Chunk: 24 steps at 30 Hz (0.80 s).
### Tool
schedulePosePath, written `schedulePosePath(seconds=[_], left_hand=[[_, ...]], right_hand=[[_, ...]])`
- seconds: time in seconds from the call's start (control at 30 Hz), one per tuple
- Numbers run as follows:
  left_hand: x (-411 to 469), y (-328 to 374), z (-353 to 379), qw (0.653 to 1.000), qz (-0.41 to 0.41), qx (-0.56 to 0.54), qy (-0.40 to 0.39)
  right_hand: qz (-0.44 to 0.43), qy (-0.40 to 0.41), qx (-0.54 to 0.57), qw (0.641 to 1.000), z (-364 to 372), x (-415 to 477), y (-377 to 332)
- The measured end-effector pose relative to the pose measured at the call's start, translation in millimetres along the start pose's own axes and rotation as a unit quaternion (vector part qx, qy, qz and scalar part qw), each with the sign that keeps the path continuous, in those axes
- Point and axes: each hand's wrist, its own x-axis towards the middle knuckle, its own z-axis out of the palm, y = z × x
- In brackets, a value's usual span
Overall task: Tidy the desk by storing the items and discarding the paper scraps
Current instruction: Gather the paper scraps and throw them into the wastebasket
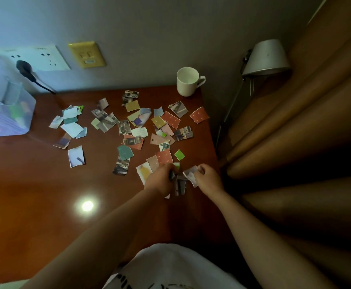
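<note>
A: Is much done already?
B: Little, I judge. The left hand [160, 181] curls its fingers round some gathered scraps [179, 184]; the right hand [209, 178] pinches a pale scrap [191, 175]. Most paper scraps [133, 126] lie scattered over the worktop [45, 195], and the mug [186, 82] is not stored.

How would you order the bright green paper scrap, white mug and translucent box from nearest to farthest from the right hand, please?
1. Bright green paper scrap, just beyond the right hand.
2. White mug, at the far right corner of the desk.
3. Translucent box, far across at the left edge.
</note>
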Motion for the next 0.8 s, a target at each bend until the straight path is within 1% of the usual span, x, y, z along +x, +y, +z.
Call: schedulePosePath(seconds=[0.07, 0.13, 0.23, 0.3, 0.33, 0.37, 0.47, 0.53, 0.6, 0.63, 0.7, 0.8], left_hand=[[-1, -2, -3, 1.000, -0.002, -0.020, 0.011], [-2, -4, -5, 0.998, -0.013, -0.055, 0.019], [-8, -5, -7, 0.987, -0.047, -0.153, 0.025], [-12, -5, -9, 0.965, -0.086, -0.246, 0.030], [-15, -5, -11, 0.947, -0.104, -0.301, 0.031], [-18, -3, -15, 0.922, -0.122, -0.366, 0.027], [-25, 1, -28, 0.806, -0.165, -0.568, -0.008], [-28, 1, -35, 0.743, -0.178, -0.644, -0.029], [-30, 2, -38, 0.689, -0.187, -0.698, -0.043], [-31, 2, -39, 0.670, -0.191, -0.716, -0.047], [-31, 0, -39, 0.649, -0.196, -0.733, -0.049], [-30, -1, -41, 0.643, -0.195, -0.737, -0.066]], right_hand=[[0.048, 0.011, 0.089, 0.995, -2, -1, -8], [0.077, 0.007, 0.142, 0.987, -3, -1, -14], [0.083, -0.023, 0.166, 0.982, -1, -3, -17], [0.089, -0.024, 0.179, 0.980, 3, -5, -18], [0.087, -0.016, 0.185, 0.979, 5, -5, -18], [0.083, -0.010, 0.190, 0.978, 7, -6, -18], [0.079, 0.009, 0.200, 0.976, 10, -9, -21], [0.082, 0.016, 0.211, 0.974, 10, -8, -23], [0.089, 0.017, 0.218, 0.972, 10, -8, -25], [0.093, 0.017, 0.222, 0.970, 10, -7, -26], [0.097, 0.018, 0.236, 0.967, 8, -6, -27], [0.093, 0.029, 0.236, 0.967, 7, -6, -30]])
